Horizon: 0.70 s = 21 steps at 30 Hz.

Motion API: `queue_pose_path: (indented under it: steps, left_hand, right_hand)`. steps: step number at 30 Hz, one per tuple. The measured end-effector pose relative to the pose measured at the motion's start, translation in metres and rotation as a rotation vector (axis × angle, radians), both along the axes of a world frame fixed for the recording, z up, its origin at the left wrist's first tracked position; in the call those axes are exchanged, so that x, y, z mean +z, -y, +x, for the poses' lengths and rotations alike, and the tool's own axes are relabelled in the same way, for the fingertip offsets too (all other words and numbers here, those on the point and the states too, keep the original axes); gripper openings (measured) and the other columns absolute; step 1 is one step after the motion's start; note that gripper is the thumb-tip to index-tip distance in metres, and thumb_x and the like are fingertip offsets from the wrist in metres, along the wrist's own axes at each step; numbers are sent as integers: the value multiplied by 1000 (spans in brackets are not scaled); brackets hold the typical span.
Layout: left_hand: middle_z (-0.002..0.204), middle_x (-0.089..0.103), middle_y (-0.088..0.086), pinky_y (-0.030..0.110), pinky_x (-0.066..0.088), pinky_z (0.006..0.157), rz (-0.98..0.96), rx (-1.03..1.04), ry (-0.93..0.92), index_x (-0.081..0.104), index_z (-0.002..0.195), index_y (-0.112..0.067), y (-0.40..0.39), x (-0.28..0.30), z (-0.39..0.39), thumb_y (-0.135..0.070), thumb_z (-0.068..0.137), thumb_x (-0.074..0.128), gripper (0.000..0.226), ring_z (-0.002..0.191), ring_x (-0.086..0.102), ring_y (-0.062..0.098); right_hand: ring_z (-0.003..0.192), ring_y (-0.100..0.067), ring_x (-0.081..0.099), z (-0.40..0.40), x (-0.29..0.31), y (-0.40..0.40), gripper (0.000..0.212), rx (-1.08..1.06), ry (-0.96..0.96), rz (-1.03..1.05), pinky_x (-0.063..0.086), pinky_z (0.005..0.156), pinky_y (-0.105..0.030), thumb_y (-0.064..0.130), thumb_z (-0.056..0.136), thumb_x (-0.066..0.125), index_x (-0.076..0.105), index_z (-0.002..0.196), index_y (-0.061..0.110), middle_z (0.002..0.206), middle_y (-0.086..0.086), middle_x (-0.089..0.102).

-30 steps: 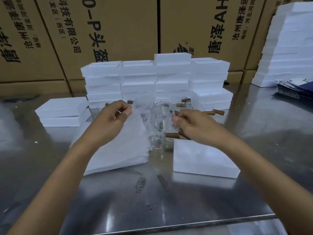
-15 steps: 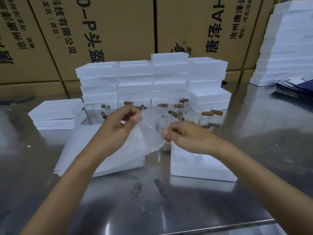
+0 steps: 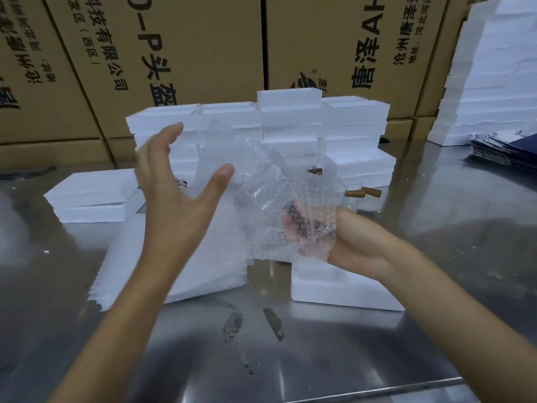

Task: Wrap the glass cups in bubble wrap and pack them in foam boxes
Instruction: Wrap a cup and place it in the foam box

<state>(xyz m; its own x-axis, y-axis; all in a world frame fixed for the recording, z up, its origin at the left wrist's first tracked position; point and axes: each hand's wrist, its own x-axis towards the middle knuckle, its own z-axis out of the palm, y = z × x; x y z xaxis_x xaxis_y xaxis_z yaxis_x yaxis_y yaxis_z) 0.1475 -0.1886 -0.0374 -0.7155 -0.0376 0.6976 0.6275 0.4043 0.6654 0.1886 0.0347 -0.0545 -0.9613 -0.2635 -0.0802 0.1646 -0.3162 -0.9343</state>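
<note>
Clear glass cup (image 3: 268,196), swathed in limp transparent bubble wrap (image 3: 279,216), is held above the steel counter (image 3: 436,257). The right hand (image 3: 360,245) is clamped beneath it at 4 o'clock; the left hand (image 3: 177,193) is spread at 9 o'clock. Judged fragile, slippery; best cradled round the body. White foam box (image 3: 343,289) lies below.

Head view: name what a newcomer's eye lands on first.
The bubble wrap, held up mid-frame around a glass cup, right hand gripping it from below, left hand spread open beside it. Behind stands a wall of foam boxes on the steel table.
</note>
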Motion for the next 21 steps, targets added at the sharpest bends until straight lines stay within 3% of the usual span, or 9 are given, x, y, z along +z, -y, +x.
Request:
queue_pose_path:
  steps: [2, 5, 7, 11, 14, 16, 18, 20, 21]
  left_hand:
    - [133, 52, -29, 25, 37, 106, 37, -229, 315, 46, 134, -47, 6, 4, -10, -73, 68, 71, 75, 125, 46, -11]
    - [129, 66, -14, 47, 36, 113, 86, -555, 577, 57, 132, -40, 0, -7, -12, -75, 64, 74, 78, 124, 60, 9]
    - [132, 65, -11, 44, 38, 110, 154, -659, 666, 57, 135, -33, -11, -17, -6, -71, 65, 78, 82, 122, 62, 14]
    - [121, 68, -21, 24, 52, 93, 320, -684, 747, 55, 133, -30, -35, -27, 4, -59, 64, 84, 81, 109, 65, -3]
    - [114, 69, -28, 14, 53, 83, 326, -699, 802, 55, 131, -33, -48, -28, 12, -57, 63, 84, 77, 103, 63, -13]
    - [129, 63, -24, 24, 46, 98, 302, -658, 840, 47, 141, -29, -50, -27, 13, -64, 55, 87, 101, 115, 59, -10]
    - [147, 51, -12, 32, 39, 105, 317, -616, 880, 26, 152, -27, -50, -27, 10, -63, 42, 92, 133, 126, 54, 0]
    - [148, 50, -5, 31, 42, 99, 318, -600, 888, 19, 153, -25, -50, -26, 9, -57, 37, 95, 143, 123, 58, 3]
    - [146, 53, -4, 31, 43, 98, 314, -602, 888, 21, 153, -23, -50, -26, 9, -53, 38, 96, 140, 121, 60, 4]
  right_hand:
    - [91, -19, 65, 4, -2, 0, 30, 36, -15, -9, 60, 75, -30, 21, 87, 57, 67, 112, 9, 104, -9, 67]
    - [120, -35, 59, 9, -7, 5, 48, 65, -35, 23, 50, 102, -42, 24, 87, 56, 60, 129, 2, 131, -19, 61]
    - [118, -30, 63, 11, -8, 9, 43, 35, -49, 74, 48, 106, -42, 28, 87, 57, 65, 125, 9, 128, -13, 66]
    - [112, -25, 66, 15, -13, 10, 39, -2, -46, 85, 53, 98, -39, 26, 98, 54, 60, 132, 10, 121, -7, 69]
    - [88, -21, 72, 17, -21, 10, 28, -119, 31, 165, 58, 74, -22, 13, 105, 44, 54, 130, 7, 92, -5, 75]
    - [109, -36, 66, 19, -29, 3, 31, -178, 84, 234, 55, 86, -31, 10, 104, 43, 52, 131, -3, 115, -20, 69]
    - [126, -42, 54, 17, -32, -1, 34, -154, 43, 264, 42, 109, -50, 15, 103, 48, 56, 134, 5, 133, -24, 60]
    - [120, -43, 57, 19, -31, -6, 31, -109, 5, 321, 35, 110, -64, 10, 101, 51, 60, 130, 4, 126, -27, 61]
    - [108, -45, 59, 21, -29, -10, 28, -85, -8, 369, 40, 104, -66, 3, 99, 52, 63, 125, 4, 116, -32, 60]
